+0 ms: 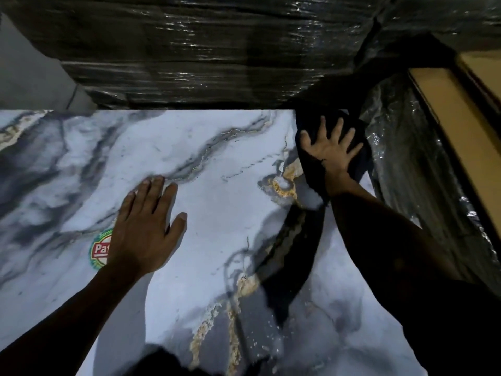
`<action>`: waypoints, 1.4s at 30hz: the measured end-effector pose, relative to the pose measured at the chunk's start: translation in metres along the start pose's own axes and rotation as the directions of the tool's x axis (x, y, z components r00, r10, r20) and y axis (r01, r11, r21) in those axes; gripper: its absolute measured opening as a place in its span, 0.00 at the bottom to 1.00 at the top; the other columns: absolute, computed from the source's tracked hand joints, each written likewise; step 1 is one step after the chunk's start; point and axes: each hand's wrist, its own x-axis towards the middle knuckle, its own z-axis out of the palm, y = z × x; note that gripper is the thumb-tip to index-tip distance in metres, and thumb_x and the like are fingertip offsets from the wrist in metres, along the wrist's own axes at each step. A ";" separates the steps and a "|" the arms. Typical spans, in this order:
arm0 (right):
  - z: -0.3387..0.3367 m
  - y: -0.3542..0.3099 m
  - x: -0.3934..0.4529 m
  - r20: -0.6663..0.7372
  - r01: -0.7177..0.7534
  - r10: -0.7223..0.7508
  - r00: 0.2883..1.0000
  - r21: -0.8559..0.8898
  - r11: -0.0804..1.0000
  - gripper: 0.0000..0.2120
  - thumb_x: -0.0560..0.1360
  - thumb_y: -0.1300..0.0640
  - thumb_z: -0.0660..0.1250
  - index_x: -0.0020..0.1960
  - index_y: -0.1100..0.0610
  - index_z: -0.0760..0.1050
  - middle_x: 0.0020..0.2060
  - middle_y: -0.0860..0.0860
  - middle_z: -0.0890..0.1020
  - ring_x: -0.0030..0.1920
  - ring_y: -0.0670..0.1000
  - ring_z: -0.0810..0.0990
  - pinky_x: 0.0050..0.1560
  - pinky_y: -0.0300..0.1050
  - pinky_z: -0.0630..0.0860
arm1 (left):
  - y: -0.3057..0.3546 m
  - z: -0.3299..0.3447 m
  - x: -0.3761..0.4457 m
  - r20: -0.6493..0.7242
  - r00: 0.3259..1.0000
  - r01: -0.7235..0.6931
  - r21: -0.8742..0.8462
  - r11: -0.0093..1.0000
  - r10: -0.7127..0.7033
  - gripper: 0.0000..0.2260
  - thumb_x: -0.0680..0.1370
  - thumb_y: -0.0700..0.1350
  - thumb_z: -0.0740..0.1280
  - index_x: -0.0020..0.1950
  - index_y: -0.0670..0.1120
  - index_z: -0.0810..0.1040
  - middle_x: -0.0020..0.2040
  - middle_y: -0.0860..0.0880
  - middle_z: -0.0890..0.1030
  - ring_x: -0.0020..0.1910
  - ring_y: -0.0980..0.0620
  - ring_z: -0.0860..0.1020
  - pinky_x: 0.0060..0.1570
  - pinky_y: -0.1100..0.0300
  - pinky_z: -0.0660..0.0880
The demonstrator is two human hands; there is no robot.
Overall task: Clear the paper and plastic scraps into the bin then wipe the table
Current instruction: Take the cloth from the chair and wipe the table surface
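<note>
Wrapped stack (203, 50) fills the top of frame, butted against the table (217, 147) far edge. Table fills centre and lower frame; no scraps visible on it, so you're likely in the wipe step. Risk: your cloth (360, 158) sits at the upper-right corner, partly over the edge; push further right and it could drop into the gap beside the plastic sheeting (406, 164). Right hand (329, 147) is splayed flat, pressing the cloth (no pinch). Left hand (146, 229) lies flat and open, centre-left, bracing, half covering a sticker (99, 248).
</note>
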 end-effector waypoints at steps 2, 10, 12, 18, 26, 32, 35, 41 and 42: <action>0.001 0.005 -0.011 0.002 0.000 0.000 1.000 -0.013 1.000 0.34 0.77 0.32 0.46 0.79 0.45 0.47 0.79 0.55 0.47 0.78 0.64 0.42 0.72 0.70 0.38 | 0.000 0.001 -0.001 -0.001 1.000 -0.014 -0.006 1.000 0.014 0.29 0.78 0.58 0.52 0.76 0.45 0.63 0.78 0.42 0.62 0.77 0.41 0.60 0.74 0.45 0.56; 0.014 0.073 -0.155 -0.041 -0.152 0.149 0.988 -0.067 0.986 0.34 0.75 0.28 0.42 0.78 0.39 0.44 0.80 0.49 0.46 0.79 0.59 0.43 0.73 0.67 0.41 | -0.001 0.000 -0.005 -0.042 0.997 -0.067 -0.019 0.998 0.066 0.29 0.79 0.57 0.53 0.76 0.44 0.63 0.77 0.39 0.63 0.76 0.39 0.61 0.72 0.43 0.58; 0.017 0.096 -0.197 -0.017 -0.226 0.226 0.974 -0.065 0.972 0.35 0.73 0.27 0.41 0.77 0.37 0.43 0.79 0.47 0.45 0.79 0.58 0.42 0.73 0.68 0.41 | -0.001 0.001 -0.005 -0.034 0.998 -0.050 -0.037 0.998 0.049 0.29 0.78 0.58 0.52 0.76 0.45 0.63 0.77 0.40 0.63 0.76 0.39 0.60 0.73 0.43 0.56; 0.029 0.142 -0.317 -0.052 -0.272 0.269 0.962 -0.079 0.959 0.35 0.74 0.29 0.45 0.78 0.38 0.47 0.80 0.51 0.50 0.78 0.61 0.47 0.72 0.70 0.47 | -0.011 -0.006 -0.014 -0.082 0.991 -0.116 -0.206 0.972 0.101 0.28 0.79 0.56 0.54 0.72 0.39 0.70 0.73 0.38 0.69 0.73 0.37 0.67 0.72 0.45 0.61; 0.046 0.039 -0.292 0.009 0.052 -0.051 0.999 -0.157 0.986 0.33 0.77 0.32 0.45 0.79 0.42 0.46 0.79 0.53 0.46 0.78 0.63 0.44 0.73 0.68 0.41 | -0.054 -0.009 -0.120 -0.087 0.992 0.087 -0.033 0.996 -0.090 0.23 0.80 0.52 0.52 0.69 0.39 0.71 0.69 0.35 0.71 0.67 0.34 0.70 0.61 0.41 0.67; 0.080 -0.058 -0.370 0.135 0.575 -0.560 0.818 -0.157 0.803 0.33 0.76 0.33 0.47 0.78 0.43 0.53 0.79 0.54 0.52 0.78 0.64 0.48 0.73 0.69 0.42 | -0.083 -0.009 -0.178 -0.067 0.969 0.244 0.077 0.967 -0.239 0.26 0.81 0.53 0.49 0.74 0.41 0.67 0.72 0.34 0.68 0.70 0.31 0.66 0.64 0.38 0.62; 0.070 -0.027 -0.337 0.106 0.532 -0.521 0.847 -0.173 0.829 0.33 0.75 0.31 0.47 0.77 0.41 0.52 0.79 0.51 0.52 0.78 0.60 0.50 0.74 0.66 0.43 | -0.080 -0.009 -0.178 -0.061 0.969 0.244 0.069 0.967 -0.240 0.26 0.80 0.54 0.50 0.74 0.42 0.66 0.73 0.35 0.67 0.71 0.32 0.64 0.65 0.37 0.61; 0.023 0.051 -0.222 0.037 0.036 -0.032 0.999 -0.119 0.992 0.34 0.77 0.30 0.44 0.79 0.42 0.46 0.80 0.52 0.46 0.78 0.61 0.44 0.74 0.68 0.42 | -0.081 -0.014 -0.178 -0.057 0.971 0.237 0.087 0.967 -0.233 0.26 0.81 0.54 0.48 0.74 0.41 0.64 0.73 0.35 0.66 0.71 0.32 0.64 0.65 0.37 0.62; 0.021 0.046 -0.211 0.057 0.017 -0.011 0.998 -0.105 0.994 0.34 0.77 0.31 0.43 0.79 0.42 0.45 0.80 0.52 0.45 0.78 0.61 0.42 0.74 0.68 0.40 | -0.082 -0.014 -0.178 -0.057 0.970 0.239 0.088 0.967 -0.235 0.27 0.81 0.54 0.47 0.75 0.41 0.64 0.73 0.34 0.66 0.71 0.32 0.64 0.65 0.37 0.62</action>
